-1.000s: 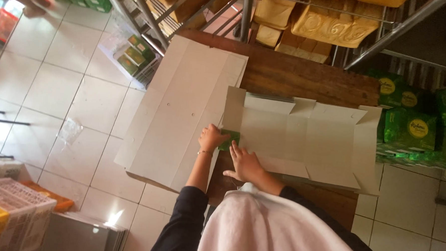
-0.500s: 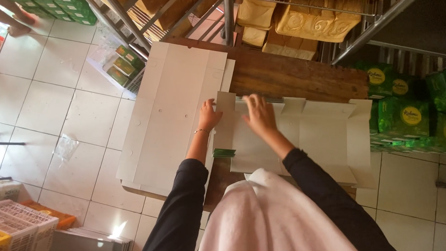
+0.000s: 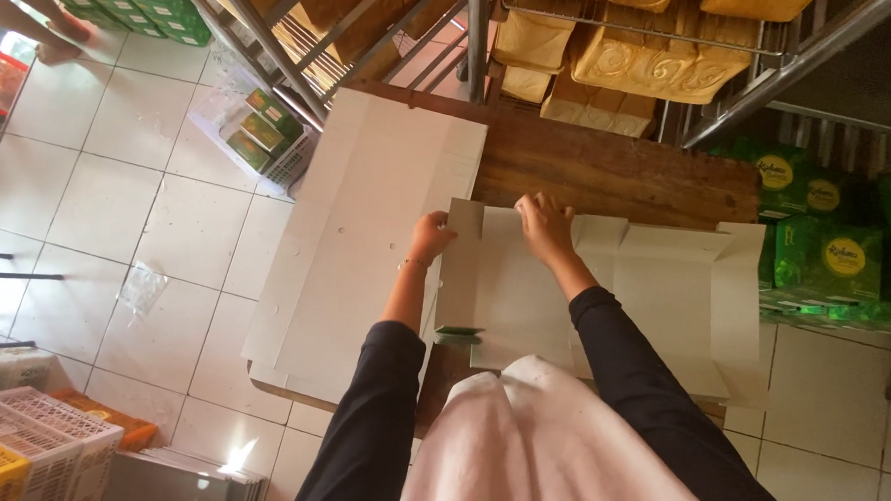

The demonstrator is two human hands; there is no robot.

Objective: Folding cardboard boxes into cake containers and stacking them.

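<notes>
Both hands on a flat carton at its far edge.
The left hand (image 3: 431, 237) pinches the carton's (image 3: 604, 288) corner flap; the right hand (image 3: 544, 223) presses spread fingers just beside it. The carton lies on a wooden table (image 3: 619, 173), above white floor tiles (image 3: 117, 196), racks (image 3: 615, 47) behind.

Flat white cardboard box blank (image 3: 604, 288), unfolded, creased into panels, lying across brown wooden tabletop (image 3: 609, 173). Flaps jut along its 12 o'clock edge and at 3 o'clock end. Left flap at 10 o'clock corner is touched by left hand (image 3: 431, 235); right hand (image 3: 545, 225) presses top edge at 12 o'clock. Near edge overhangs the tabletop at 6 o'clock.
</notes>
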